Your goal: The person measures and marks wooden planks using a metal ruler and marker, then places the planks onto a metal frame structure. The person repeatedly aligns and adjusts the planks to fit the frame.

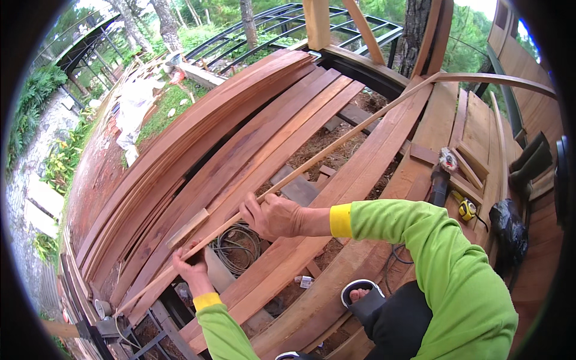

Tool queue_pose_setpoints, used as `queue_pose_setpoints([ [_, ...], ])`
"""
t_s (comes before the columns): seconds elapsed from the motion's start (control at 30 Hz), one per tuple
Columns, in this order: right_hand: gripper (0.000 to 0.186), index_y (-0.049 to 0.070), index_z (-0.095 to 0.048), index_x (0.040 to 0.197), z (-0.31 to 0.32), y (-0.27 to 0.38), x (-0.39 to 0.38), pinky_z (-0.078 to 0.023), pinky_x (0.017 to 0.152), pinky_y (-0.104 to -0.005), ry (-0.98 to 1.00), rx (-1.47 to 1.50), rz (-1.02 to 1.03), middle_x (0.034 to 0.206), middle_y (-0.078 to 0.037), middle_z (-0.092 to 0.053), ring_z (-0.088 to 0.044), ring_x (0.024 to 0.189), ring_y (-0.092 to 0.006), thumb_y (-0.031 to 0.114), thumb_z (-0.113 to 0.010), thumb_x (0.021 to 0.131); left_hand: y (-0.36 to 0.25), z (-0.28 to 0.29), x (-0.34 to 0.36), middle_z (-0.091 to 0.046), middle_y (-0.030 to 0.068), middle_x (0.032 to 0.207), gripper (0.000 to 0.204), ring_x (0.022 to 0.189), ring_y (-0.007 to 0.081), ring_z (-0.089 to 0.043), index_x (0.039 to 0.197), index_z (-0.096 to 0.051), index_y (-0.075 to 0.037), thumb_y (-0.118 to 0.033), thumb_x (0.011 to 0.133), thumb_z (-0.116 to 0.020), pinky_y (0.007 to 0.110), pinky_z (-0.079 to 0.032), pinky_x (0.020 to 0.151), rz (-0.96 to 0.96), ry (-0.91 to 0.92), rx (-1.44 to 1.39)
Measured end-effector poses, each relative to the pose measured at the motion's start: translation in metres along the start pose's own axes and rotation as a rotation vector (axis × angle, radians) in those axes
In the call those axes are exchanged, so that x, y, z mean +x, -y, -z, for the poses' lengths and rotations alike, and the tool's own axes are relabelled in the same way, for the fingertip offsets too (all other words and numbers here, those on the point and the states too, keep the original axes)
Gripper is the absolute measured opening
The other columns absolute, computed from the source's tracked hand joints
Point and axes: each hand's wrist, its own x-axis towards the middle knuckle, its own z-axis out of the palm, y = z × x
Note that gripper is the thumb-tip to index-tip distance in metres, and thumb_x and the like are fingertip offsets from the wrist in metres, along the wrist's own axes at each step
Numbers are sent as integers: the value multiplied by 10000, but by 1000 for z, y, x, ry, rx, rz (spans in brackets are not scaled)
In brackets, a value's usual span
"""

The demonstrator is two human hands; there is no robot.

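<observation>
A long thin wooden strip point(342, 150) runs slantwise across the view, from the lower left up to the far right. My right hand point(273, 216) is closed around it near the middle, fingers curled over the wood. Lower down, my left hand point(193, 269) grips the same strip, its thumb and fingers bent about it. Just beyond the left hand, a short wooden piece point(188, 228) lies on a reddish plank point(264, 171). Below the strip, between the two hands, a coil of grey cable point(237, 247) rests in a gap between the boards.
Long planks are stacked point(198, 135) at the left. To the right are an angle grinder point(441, 180), a yellow tape measure point(467, 209), a black plastic bag point(509, 231) and dark boots point(531, 161). Open gaps between boards show soil. My sandaled foot point(362, 294) is on the boards.
</observation>
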Motion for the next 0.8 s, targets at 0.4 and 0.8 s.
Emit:
queue_pose_setpoints([
  [0.4, 308, 7, -567, 1072, 33, -2, -18, -532, 533, -316, 123, 213, -90, 1217, -236, -539, -648, 655, -177, 161, -544, 806, 9, 42, -76, -611, 131, 1202, 366, 1129, 246, -570, 1201, -555, 10, -73, 851, -625, 380, -470, 984, -130, 231, -207],
  [0.8, 601, -8, -427, 1252, 44, -21, -8, -542, 700, -437, 374, 561, -183, 1276, -226, -452, -635, 854, -358, 108, -657, 709, 23, 35, -127, -545, 102, 1289, 624, 1206, 237, -506, 1302, -474, -149, 59, 725, -589, 451, -502, 949, -64, 395, -97],
])
